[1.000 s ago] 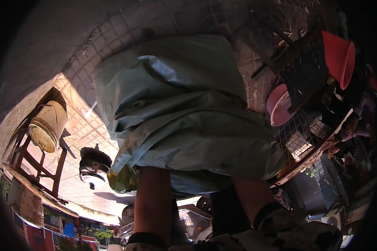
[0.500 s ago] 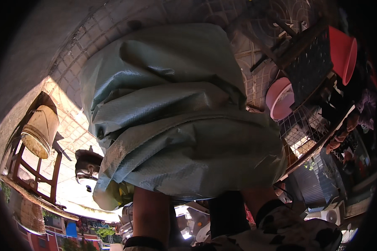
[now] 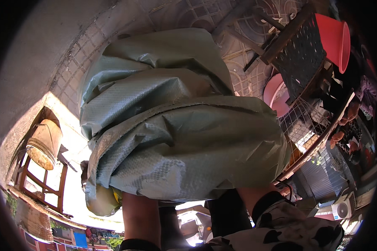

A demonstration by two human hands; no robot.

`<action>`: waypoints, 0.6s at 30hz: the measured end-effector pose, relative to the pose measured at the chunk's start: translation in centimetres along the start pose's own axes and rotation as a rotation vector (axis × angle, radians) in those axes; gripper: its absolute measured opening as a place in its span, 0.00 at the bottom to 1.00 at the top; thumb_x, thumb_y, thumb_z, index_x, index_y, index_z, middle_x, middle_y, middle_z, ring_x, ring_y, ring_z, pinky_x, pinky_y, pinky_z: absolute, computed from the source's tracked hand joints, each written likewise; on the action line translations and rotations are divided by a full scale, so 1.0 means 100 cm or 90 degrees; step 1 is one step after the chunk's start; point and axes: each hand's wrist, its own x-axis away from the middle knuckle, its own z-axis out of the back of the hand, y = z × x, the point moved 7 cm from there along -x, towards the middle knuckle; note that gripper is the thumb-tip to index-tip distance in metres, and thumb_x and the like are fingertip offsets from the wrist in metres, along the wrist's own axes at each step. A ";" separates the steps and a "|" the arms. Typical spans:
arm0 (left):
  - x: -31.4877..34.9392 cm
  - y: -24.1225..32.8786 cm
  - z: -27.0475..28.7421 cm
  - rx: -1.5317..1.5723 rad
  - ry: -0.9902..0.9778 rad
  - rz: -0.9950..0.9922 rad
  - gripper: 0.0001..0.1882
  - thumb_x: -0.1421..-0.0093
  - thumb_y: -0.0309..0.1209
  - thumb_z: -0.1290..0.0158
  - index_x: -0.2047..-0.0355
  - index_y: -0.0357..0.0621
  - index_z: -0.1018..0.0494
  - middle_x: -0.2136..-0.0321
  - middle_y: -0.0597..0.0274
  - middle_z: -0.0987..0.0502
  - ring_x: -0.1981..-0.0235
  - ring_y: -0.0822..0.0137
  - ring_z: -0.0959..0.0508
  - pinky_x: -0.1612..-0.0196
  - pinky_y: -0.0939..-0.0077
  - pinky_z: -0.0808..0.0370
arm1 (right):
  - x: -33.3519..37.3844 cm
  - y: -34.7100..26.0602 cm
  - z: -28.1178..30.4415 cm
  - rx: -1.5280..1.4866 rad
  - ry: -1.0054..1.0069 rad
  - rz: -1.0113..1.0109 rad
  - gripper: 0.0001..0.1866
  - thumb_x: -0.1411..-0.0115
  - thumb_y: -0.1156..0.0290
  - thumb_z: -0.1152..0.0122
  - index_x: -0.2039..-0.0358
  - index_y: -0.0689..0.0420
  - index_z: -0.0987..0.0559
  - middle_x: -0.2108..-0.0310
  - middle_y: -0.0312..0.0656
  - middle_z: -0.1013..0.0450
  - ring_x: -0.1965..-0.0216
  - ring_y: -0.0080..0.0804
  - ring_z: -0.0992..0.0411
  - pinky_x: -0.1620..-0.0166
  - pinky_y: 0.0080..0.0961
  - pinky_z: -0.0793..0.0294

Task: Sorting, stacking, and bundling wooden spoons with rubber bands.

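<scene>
A large grey-green woven plastic sack (image 3: 188, 150) fills the middle of the view, bulging and creased into thick folds. Its folded edge runs in a curve across the near half. My left forearm (image 3: 141, 221) goes up under the sack's near side, and my right forearm (image 3: 255, 201) does the same further right. Both hands are hidden by the sack, so neither their fingers nor their grip shows. A bit of yellow and green (image 3: 116, 195) shows at the sack's near left corner.
On the left, a dirty bucket (image 3: 46, 140) stands by a wooden frame (image 3: 42, 188). Far right are a dark-seated stool (image 3: 299, 58), a red basin (image 3: 333, 42), a pink basin (image 3: 274, 90) and a wire mesh (image 3: 299, 123). Another person's hand (image 3: 337, 138) shows at the right.
The whole view has shifted a little. The sack sits slightly further left, and its far folds have sagged lower. Both forearms remain under its near side.
</scene>
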 end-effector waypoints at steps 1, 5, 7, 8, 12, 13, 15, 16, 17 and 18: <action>0.003 0.008 -0.002 0.011 -0.004 -0.002 0.26 0.31 0.52 0.58 0.49 0.44 0.27 0.55 0.50 0.22 0.56 0.52 0.22 0.52 0.55 0.23 | 0.004 -0.008 0.003 -0.005 0.002 0.005 0.22 0.32 0.55 0.43 0.45 0.56 0.23 0.47 0.42 0.24 0.46 0.36 0.26 0.40 0.34 0.30; 0.022 0.048 -0.016 0.052 -0.026 -0.008 0.26 0.31 0.53 0.58 0.49 0.44 0.27 0.56 0.50 0.22 0.57 0.52 0.21 0.54 0.55 0.23 | 0.024 -0.050 0.015 -0.026 0.013 0.025 0.22 0.33 0.55 0.43 0.45 0.56 0.23 0.47 0.42 0.24 0.46 0.36 0.26 0.40 0.34 0.30; 0.038 0.060 -0.025 0.070 -0.044 0.003 0.26 0.31 0.53 0.58 0.49 0.44 0.27 0.56 0.50 0.22 0.58 0.52 0.21 0.54 0.55 0.22 | 0.042 -0.065 0.022 -0.036 0.026 0.022 0.22 0.33 0.55 0.42 0.45 0.56 0.23 0.47 0.42 0.24 0.46 0.36 0.26 0.40 0.33 0.30; 0.046 0.066 -0.031 0.079 -0.054 0.009 0.26 0.31 0.54 0.58 0.49 0.44 0.27 0.56 0.50 0.22 0.58 0.52 0.21 0.54 0.55 0.22 | 0.052 -0.072 0.026 -0.042 0.034 0.020 0.22 0.33 0.55 0.42 0.45 0.56 0.23 0.47 0.42 0.24 0.46 0.36 0.26 0.40 0.33 0.30; 0.094 0.079 -0.046 0.097 -0.088 0.060 0.27 0.31 0.54 0.58 0.50 0.44 0.27 0.57 0.50 0.21 0.59 0.52 0.20 0.55 0.55 0.21 | 0.112 -0.099 0.033 -0.081 0.065 -0.009 0.22 0.33 0.56 0.42 0.45 0.56 0.23 0.47 0.42 0.24 0.46 0.36 0.26 0.40 0.33 0.30; 0.106 0.085 -0.049 0.100 -0.095 0.071 0.27 0.31 0.54 0.58 0.50 0.44 0.27 0.57 0.50 0.21 0.59 0.52 0.20 0.56 0.55 0.21 | 0.128 -0.108 0.034 -0.094 0.073 -0.013 0.22 0.33 0.56 0.42 0.45 0.56 0.23 0.47 0.42 0.24 0.46 0.35 0.26 0.40 0.33 0.30; 0.136 0.098 -0.072 0.110 -0.119 0.091 0.27 0.31 0.55 0.58 0.50 0.44 0.27 0.58 0.50 0.21 0.60 0.52 0.20 0.56 0.55 0.21 | 0.160 -0.123 0.046 -0.108 0.095 -0.019 0.22 0.33 0.56 0.41 0.45 0.56 0.23 0.47 0.42 0.24 0.46 0.35 0.26 0.40 0.33 0.30; 0.148 0.109 -0.078 0.115 -0.124 0.092 0.27 0.31 0.55 0.58 0.50 0.45 0.27 0.58 0.50 0.21 0.60 0.52 0.20 0.56 0.54 0.20 | 0.173 -0.135 0.050 -0.117 0.099 -0.012 0.22 0.33 0.56 0.41 0.45 0.56 0.23 0.47 0.42 0.24 0.46 0.35 0.26 0.40 0.33 0.30; 0.161 0.120 -0.084 0.121 -0.127 0.091 0.27 0.31 0.55 0.58 0.50 0.45 0.27 0.58 0.50 0.21 0.60 0.52 0.19 0.57 0.54 0.20 | 0.185 -0.149 0.053 -0.127 0.100 -0.005 0.22 0.33 0.56 0.41 0.45 0.56 0.23 0.47 0.42 0.24 0.46 0.35 0.26 0.40 0.33 0.30; 0.169 0.133 -0.103 0.126 -0.136 0.096 0.27 0.31 0.55 0.58 0.50 0.45 0.27 0.59 0.50 0.21 0.61 0.52 0.19 0.57 0.54 0.20 | 0.197 -0.156 0.057 -0.135 0.109 -0.002 0.22 0.33 0.56 0.41 0.45 0.56 0.23 0.47 0.42 0.24 0.46 0.35 0.26 0.40 0.33 0.30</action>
